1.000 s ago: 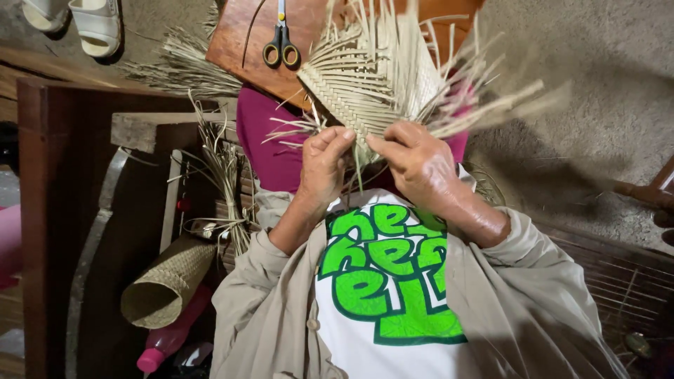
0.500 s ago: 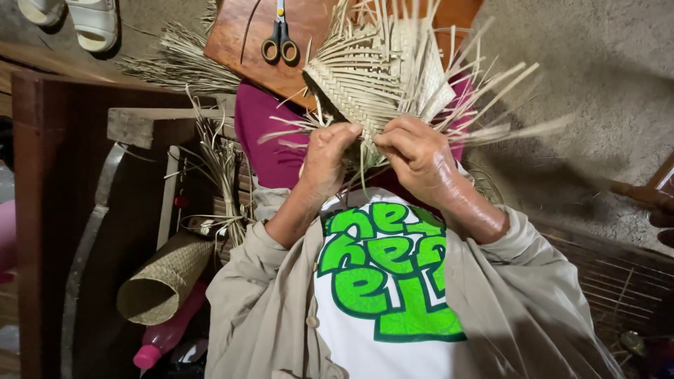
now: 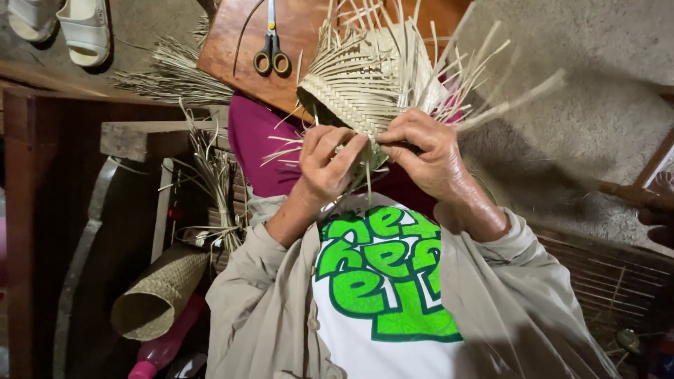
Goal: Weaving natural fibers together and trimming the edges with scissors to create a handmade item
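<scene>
Both hands pinch the near edge of a half-woven palm-leaf piece [image 3: 365, 91], held up at chest height: the left hand [image 3: 324, 168] has its grip closed on loose strips, the right hand [image 3: 425, 151] clamps the plaited rim, likely to keep the weave taut. Dry, pale, flat strips fan out stiffly. Behind lie black-handled scissors [image 3: 271, 52] on a reddish wooden board [image 3: 232, 49]; a rolled woven mat [image 3: 158, 295] rests lower left.
</scene>
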